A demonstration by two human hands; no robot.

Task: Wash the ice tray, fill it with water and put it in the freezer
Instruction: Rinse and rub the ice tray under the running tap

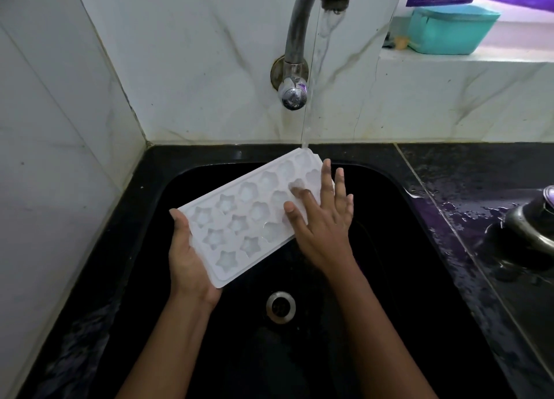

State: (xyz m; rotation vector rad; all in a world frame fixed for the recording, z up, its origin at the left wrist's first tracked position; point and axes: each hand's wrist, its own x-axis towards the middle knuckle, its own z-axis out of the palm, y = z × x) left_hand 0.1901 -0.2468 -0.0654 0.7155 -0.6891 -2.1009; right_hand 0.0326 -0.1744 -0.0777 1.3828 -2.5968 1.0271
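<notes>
A white ice tray (pixel 239 216) with star-shaped pockets is held tilted over the black sink (pixel 389 249). My left hand (pixel 187 258) grips its near-left end from below, thumb on the rim. My right hand (pixel 322 219) lies flat on the tray's right half, fingers spread, one fingertip pressed into a pocket. Water runs from the metal tap (pixel 299 24) in a thin stream that lands on the tray's far corner (pixel 304 151).
The sink drain (pixel 281 306) lies below the tray. A wet black counter (pixel 467 219) on the right carries a dark metal vessel (pixel 530 228). A teal box (pixel 449 28) stands on the ledge behind. White tiled walls close the left and back.
</notes>
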